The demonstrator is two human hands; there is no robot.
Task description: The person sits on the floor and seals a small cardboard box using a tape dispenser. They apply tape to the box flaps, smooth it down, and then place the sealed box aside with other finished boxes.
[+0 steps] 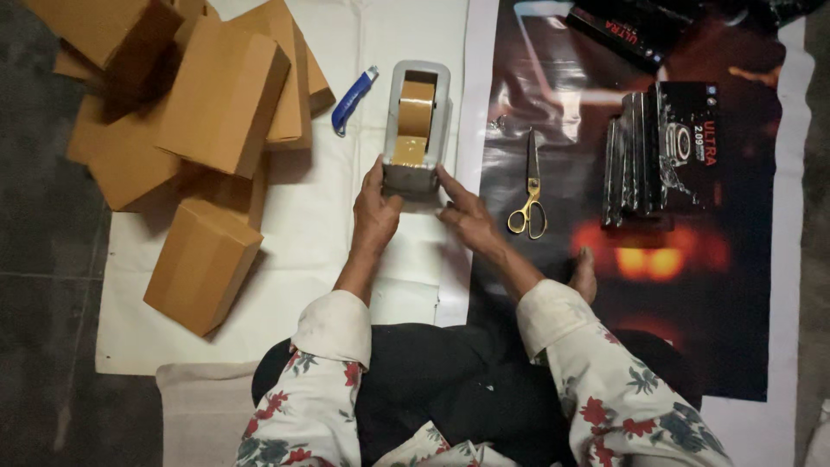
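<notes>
Head view, looking down at a person seated on the floor, sleeves of a floral top at the bottom of the frame; both hands reach forward to a grey tape dispenser that stands on a white sheet spread over the floor, a roll of brown tape seated in its cradle. The left hand rests against the dispenser's near left corner, thumb up along its side, fingers curled loosely round the base rather than clamped; the right hand touches the near right corner with its fingers stretched out and spread, holding nothing else. Just left of the dispenser lies a blue utility knife, apart from it; further left sits a heap of brown cardboard boxes, some stacked, and one box lies by itself nearer the person. To the right of the dispenser a dark printed poster covers the floor; on it lie gold-handled scissors, blades pointing away from the person, close to the right hand but not touched; beyond them stands a row of black packages, and a bare foot shows beside the right forearm.
</notes>
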